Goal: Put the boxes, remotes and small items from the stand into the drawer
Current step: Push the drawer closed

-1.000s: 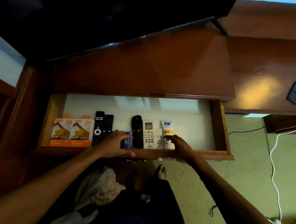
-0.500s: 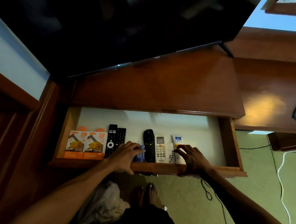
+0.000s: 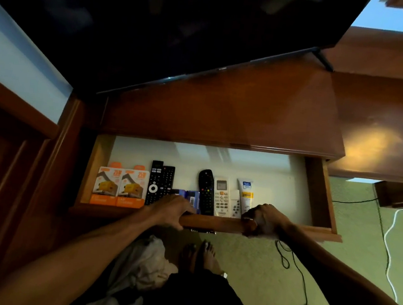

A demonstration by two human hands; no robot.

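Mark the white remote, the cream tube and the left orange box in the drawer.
white remote (image 3: 221, 196): head view, on its button pad below the display.
cream tube (image 3: 246, 193): head view, on its printed front.
left orange box (image 3: 105, 185): head view, on its pictured face.
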